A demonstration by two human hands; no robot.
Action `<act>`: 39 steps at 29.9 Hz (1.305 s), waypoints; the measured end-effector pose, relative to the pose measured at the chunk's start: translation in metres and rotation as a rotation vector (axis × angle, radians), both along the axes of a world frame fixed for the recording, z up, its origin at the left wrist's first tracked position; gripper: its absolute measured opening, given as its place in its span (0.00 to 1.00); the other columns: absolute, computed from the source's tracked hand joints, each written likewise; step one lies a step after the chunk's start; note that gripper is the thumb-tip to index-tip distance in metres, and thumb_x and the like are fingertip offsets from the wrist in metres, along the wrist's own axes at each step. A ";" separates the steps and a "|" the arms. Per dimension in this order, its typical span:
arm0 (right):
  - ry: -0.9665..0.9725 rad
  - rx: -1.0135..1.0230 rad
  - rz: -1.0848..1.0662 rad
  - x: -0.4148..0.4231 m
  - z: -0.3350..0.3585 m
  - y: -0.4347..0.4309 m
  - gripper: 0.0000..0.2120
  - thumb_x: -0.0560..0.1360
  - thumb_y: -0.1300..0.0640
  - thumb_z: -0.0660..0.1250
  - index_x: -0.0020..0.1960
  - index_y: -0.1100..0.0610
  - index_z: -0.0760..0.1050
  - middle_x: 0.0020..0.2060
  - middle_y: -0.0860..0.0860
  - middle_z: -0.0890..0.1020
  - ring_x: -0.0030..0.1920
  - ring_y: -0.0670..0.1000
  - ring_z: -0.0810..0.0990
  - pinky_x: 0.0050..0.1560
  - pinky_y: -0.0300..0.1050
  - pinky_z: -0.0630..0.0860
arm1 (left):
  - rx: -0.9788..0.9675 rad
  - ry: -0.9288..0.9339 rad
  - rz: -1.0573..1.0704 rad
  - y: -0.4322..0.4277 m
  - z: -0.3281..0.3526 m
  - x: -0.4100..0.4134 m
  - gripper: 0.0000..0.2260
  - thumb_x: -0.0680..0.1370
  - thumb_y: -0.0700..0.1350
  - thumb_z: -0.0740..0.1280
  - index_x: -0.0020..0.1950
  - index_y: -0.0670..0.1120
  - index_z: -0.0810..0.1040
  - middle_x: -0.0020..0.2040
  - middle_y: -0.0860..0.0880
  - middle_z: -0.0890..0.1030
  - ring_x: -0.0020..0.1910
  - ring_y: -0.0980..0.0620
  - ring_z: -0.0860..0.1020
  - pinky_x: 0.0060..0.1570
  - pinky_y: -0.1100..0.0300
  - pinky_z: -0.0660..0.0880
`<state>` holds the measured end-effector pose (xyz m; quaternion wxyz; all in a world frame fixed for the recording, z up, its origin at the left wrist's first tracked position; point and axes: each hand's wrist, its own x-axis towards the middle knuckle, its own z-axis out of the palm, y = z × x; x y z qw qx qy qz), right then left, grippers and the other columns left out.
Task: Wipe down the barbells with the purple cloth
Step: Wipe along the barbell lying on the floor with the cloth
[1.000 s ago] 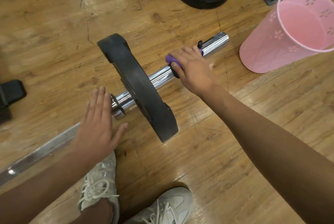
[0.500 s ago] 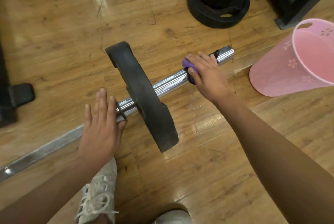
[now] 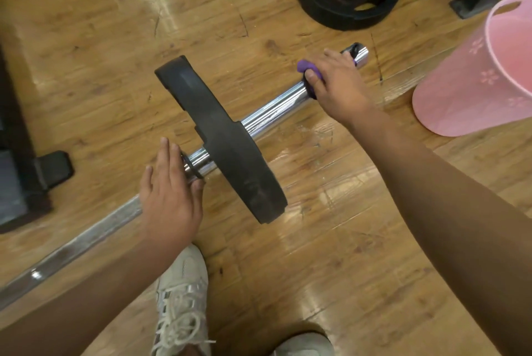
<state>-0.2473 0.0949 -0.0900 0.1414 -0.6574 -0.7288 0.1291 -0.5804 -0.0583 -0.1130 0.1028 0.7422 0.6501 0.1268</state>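
head view: barbell (image 3: 276,114) runs lower-left to upper-right, right hand (image 3: 339,85) grips purple cloth (image 3: 305,66), left hand (image 3: 169,194) flat.

The barbell (image 3: 273,114) is shining silver, and its weight plate (image 3: 224,145) is looking black. The cloth (image 3: 305,66) is showing purple. At two o'clock, a pink basket (image 3: 460,91) is wearing little flower shapes.

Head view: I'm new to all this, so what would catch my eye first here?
A big black weight plate stands on edge mid-frame on a shiny barbell lying across the wooden floor. The right hand grips a purple cloth round the bar near its far end, while the left hand rests flat on the bar beside the plate. A pink basket shows at the right edge.
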 end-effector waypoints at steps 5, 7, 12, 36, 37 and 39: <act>0.047 0.020 0.152 0.002 -0.009 -0.009 0.22 0.85 0.48 0.54 0.76 0.54 0.68 0.74 0.51 0.72 0.78 0.55 0.62 0.78 0.54 0.50 | 0.006 -0.006 0.032 0.006 -0.001 -0.002 0.28 0.84 0.51 0.51 0.80 0.36 0.54 0.81 0.38 0.55 0.77 0.37 0.63 0.73 0.37 0.59; 0.043 -0.010 0.143 0.009 -0.005 0.000 0.23 0.85 0.47 0.54 0.77 0.53 0.68 0.74 0.51 0.72 0.78 0.54 0.61 0.78 0.54 0.50 | 0.018 -0.012 0.033 0.009 0.000 -0.001 0.27 0.84 0.49 0.53 0.80 0.37 0.54 0.81 0.38 0.55 0.76 0.37 0.64 0.72 0.38 0.58; 0.054 0.019 0.077 -0.004 -0.006 0.005 0.20 0.85 0.49 0.55 0.74 0.54 0.71 0.71 0.50 0.75 0.76 0.55 0.63 0.77 0.53 0.51 | 0.009 -0.029 0.044 0.012 0.001 -0.003 0.27 0.84 0.48 0.53 0.80 0.37 0.55 0.81 0.38 0.55 0.77 0.38 0.63 0.72 0.38 0.57; 0.045 -0.064 0.167 -0.003 0.004 0.015 0.20 0.85 0.49 0.56 0.75 0.52 0.70 0.72 0.50 0.75 0.76 0.54 0.63 0.77 0.53 0.47 | -0.003 -0.496 0.080 0.045 0.079 -0.001 0.29 0.86 0.53 0.49 0.82 0.40 0.50 0.83 0.46 0.46 0.81 0.56 0.44 0.79 0.60 0.45; 0.051 -0.074 0.158 -0.004 0.004 0.015 0.20 0.85 0.49 0.56 0.75 0.52 0.70 0.72 0.50 0.74 0.77 0.54 0.63 0.77 0.53 0.47 | 0.061 -0.491 0.020 0.056 0.099 0.004 0.29 0.86 0.52 0.50 0.82 0.39 0.50 0.83 0.44 0.46 0.82 0.54 0.44 0.79 0.62 0.44; 0.059 -0.084 0.143 -0.006 0.006 0.014 0.20 0.85 0.50 0.56 0.75 0.52 0.70 0.72 0.50 0.74 0.77 0.54 0.62 0.77 0.52 0.47 | 0.093 -0.400 -0.134 0.081 0.130 0.017 0.30 0.86 0.54 0.50 0.82 0.38 0.49 0.83 0.42 0.45 0.82 0.51 0.42 0.79 0.58 0.41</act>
